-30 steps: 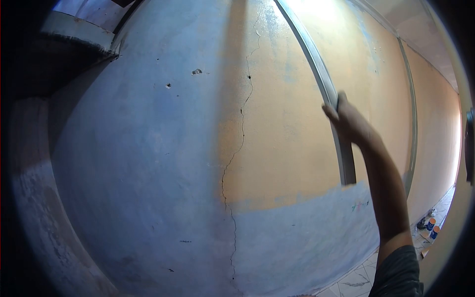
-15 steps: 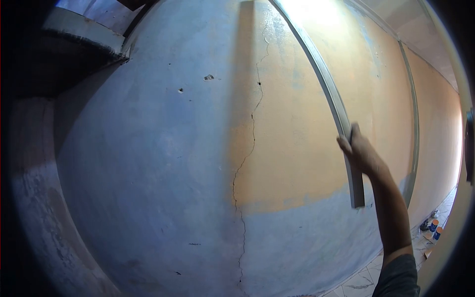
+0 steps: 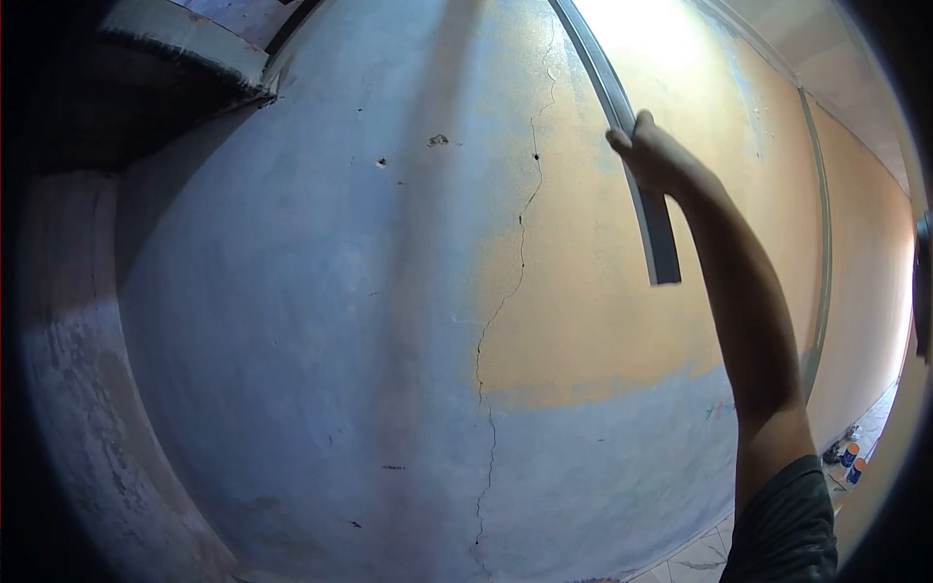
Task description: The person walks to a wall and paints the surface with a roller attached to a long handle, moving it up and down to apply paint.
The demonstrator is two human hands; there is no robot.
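My right hand (image 3: 653,155) is raised high against the wall (image 3: 369,291), closed around a long grey metal channel strip (image 3: 660,241). My fingers wrap the strip's edge, so it is gripped rather than just touched. The strip runs from above my hand, up past the top of the view, down to a cut end a little below my wrist, and it lies close along the wall. I cannot tell whether it presses flat against the plaster.

To the left of my hand a long thin crack (image 3: 521,228) wanders down the wall, and further left are two small chipped holes (image 3: 437,140). Below my hand the orange paint gives way to a pale blue-grey band. To the right of my forearm, well apart, a second upright strip (image 3: 827,243) stands on the wall. Far below, past my dark sleeve (image 3: 787,525), small cans (image 3: 851,461) sit on the tiled floor (image 3: 702,560).
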